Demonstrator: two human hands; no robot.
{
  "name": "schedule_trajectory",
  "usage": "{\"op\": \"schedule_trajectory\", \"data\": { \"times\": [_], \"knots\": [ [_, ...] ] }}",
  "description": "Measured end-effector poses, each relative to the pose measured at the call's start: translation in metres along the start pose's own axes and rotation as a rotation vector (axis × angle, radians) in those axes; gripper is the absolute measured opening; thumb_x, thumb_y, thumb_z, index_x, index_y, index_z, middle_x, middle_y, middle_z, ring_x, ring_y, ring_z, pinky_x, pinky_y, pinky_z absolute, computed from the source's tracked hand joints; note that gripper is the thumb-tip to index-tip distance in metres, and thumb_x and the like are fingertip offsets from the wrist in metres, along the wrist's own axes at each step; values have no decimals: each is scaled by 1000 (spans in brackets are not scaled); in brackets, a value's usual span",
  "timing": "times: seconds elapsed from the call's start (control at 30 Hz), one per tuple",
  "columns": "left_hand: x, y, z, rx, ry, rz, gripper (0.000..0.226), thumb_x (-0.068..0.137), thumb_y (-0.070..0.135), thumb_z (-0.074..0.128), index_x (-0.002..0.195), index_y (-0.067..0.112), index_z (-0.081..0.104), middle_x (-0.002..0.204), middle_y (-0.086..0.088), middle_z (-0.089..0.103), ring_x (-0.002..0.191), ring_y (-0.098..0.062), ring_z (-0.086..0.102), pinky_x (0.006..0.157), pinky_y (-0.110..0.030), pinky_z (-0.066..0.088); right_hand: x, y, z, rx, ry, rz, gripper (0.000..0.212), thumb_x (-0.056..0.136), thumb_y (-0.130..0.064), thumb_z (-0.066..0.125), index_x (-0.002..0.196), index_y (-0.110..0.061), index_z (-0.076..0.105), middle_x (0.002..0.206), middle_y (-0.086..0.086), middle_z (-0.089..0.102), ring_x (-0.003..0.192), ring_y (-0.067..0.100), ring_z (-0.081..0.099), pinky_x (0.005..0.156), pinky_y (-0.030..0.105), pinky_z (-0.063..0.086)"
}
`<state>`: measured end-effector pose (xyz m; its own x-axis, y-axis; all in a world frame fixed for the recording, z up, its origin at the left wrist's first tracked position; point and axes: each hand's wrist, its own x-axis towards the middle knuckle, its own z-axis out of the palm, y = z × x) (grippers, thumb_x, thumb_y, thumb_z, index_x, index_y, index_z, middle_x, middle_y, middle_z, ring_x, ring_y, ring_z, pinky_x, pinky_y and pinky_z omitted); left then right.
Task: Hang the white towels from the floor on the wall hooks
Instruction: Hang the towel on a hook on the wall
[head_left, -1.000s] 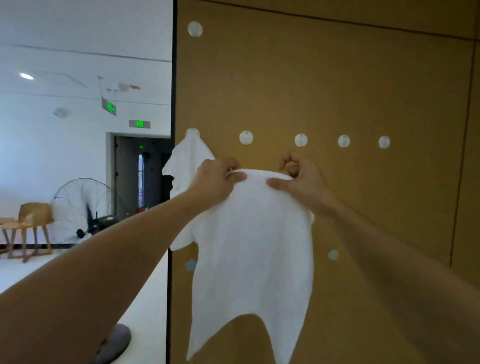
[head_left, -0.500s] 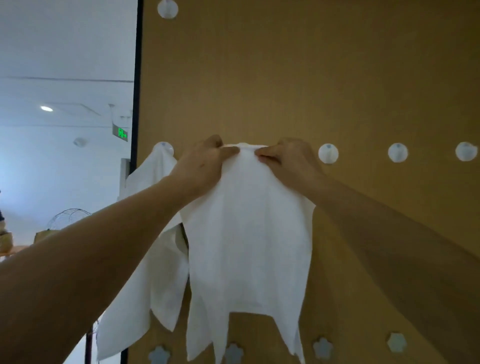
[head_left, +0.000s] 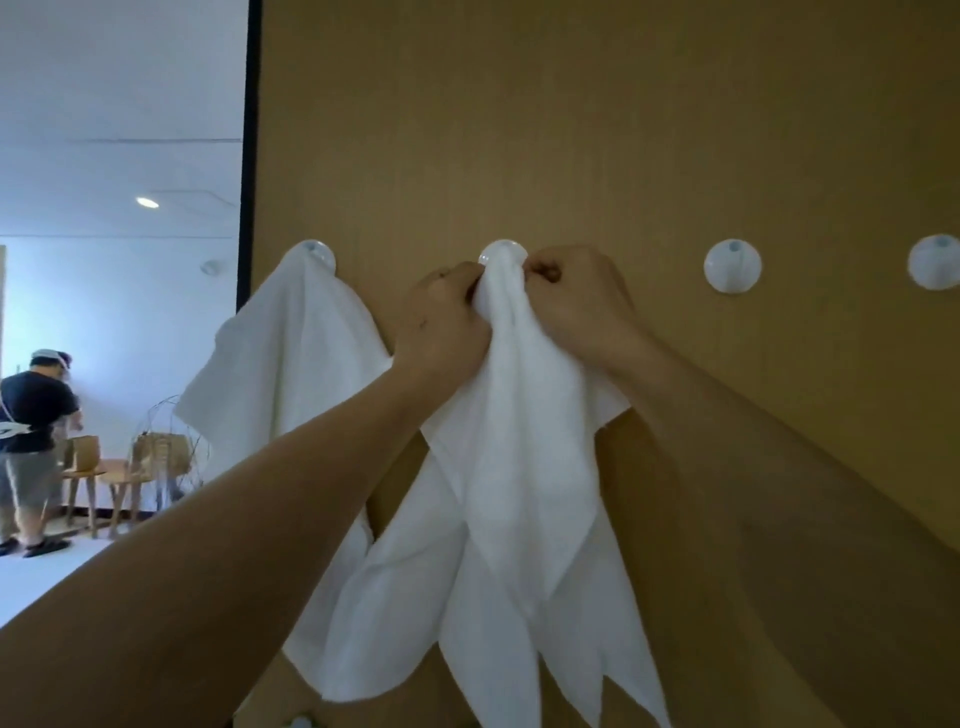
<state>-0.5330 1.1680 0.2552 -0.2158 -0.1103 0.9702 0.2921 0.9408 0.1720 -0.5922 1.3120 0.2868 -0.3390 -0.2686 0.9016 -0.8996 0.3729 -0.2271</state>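
A white towel hangs bunched from the second round white hook on the brown wall panel. My left hand grips the towel's gathered top from the left, just below that hook. My right hand pinches the same bunch from the right, fingers curled at the hook. Another white towel hangs by itself from the first hook at the panel's left edge; my left forearm crosses its lower part.
Two bare round hooks, one and another, follow to the right in the same row. The panel's black edge borders an open room on the left, where a person stands near wooden chairs.
The towel was spread flat between my hands before; now its top is gathered into a bunch at the second hook. The view has closed in on the wall.
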Motion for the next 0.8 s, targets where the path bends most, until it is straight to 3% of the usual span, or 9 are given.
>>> {"op": "schedule_trajectory", "data": {
  "times": [0.1, 0.2, 0.27, 0.37, 0.43, 0.47, 0.57, 0.7, 0.8],
  "knots": [
    [-4, -2, 2, -38, -40, -30, 22, 91, 20, 45, 76, 11, 58, 70, -1, 57, 65, -14, 48, 59, -26, 33, -20, -5, 13, 19, 22, 7, 36, 97, -38, 40, 74, -19, 60, 67, -6, 61, 59, 9, 55, 53, 29, 40],
    [-12, -3, 3, -47, -25, 24, 29, 94, 29, 50, 77, 6, 57, 82, -2, 55, 74, -15, 47, 66, -25, 36, -46, -6, 28, 24, 102, -52, 33, 102, -31, 38, 77, -18, 55, 70, -6, 57, 64, 7, 53, 53, 19, 36],
    [-19, -1, 2, -17, 2, 40, 31, 95, 32, 52, 78, 6, 56, 89, -2, 50, 82, -16, 46, 71, -28, 41, -57, -6, 34, -21, 130, -33, 34, 103, -32, 38, 80, -14, 55, 79, -4, 54, 72, 9, 50, 61, 21, 35],
    [-36, 0, -5, -2, 22, 50, 25, 93, 29, 44, 76, 14, 53, 81, 0, 50, 83, -19, 49, 72, -37, 47, -69, -11, 40, -261, 249, 21, 36, 101, -38, 42, 91, -10, 62, 101, 3, 53, 92, 16, 47, 81, 31, 39],
    [-49, -2, -7, -99, 0, 39, 25, 97, 29, 44, 89, 13, 62, 79, 7, 55, 76, -7, 51, 68, -21, 44, -78, -19, 44, -296, 336, 12, 34, 101, -34, 46, 88, -9, 65, 95, 4, 57, 88, 18, 49, 78, 35, 41],
    [-55, -3, -9, -140, -22, 20, 25, 100, 30, 46, 99, 13, 65, 80, 9, 57, 73, -3, 50, 65, -12, 38, -82, -24, 46, -232, 323, 18, 32, 102, -31, 46, 85, -10, 63, 88, 3, 59, 81, 17, 51, 72, 34, 43],
    [-66, -8, -13, -169, -74, -13, 24, 101, 32, 50, 107, 15, 65, 86, 5, 64, 73, -7, 55, 65, -12, 36, -97, -35, 54, -21, 208, 162, 29, 104, -24, 43, 80, -14, 57, 75, 1, 61, 65, 13, 54, 59, 22, 38],
    [-83, -9, -34, -288, -186, -93, 30, 103, 28, 39, 98, 15, 66, 84, 1, 67, 72, -12, 60, 67, -20, 41, -127, -53, 54, -184, 113, 245, 25, 101, -12, 45, 79, -10, 56, 82, 12, 65, 68, 17, 52, 57, 20, 29],
    [-105, -13, -61, -278, -206, -4, 32, 102, 25, 40, 92, 11, 67, 80, -2, 68, 68, -14, 58, 68, -30, 46, -152, -74, 45, -408, 3, 369, 27, 101, -19, 42, 84, -7, 60, 90, 12, 65, 79, 25, 58, 67, 31, 40]
  ]
}}
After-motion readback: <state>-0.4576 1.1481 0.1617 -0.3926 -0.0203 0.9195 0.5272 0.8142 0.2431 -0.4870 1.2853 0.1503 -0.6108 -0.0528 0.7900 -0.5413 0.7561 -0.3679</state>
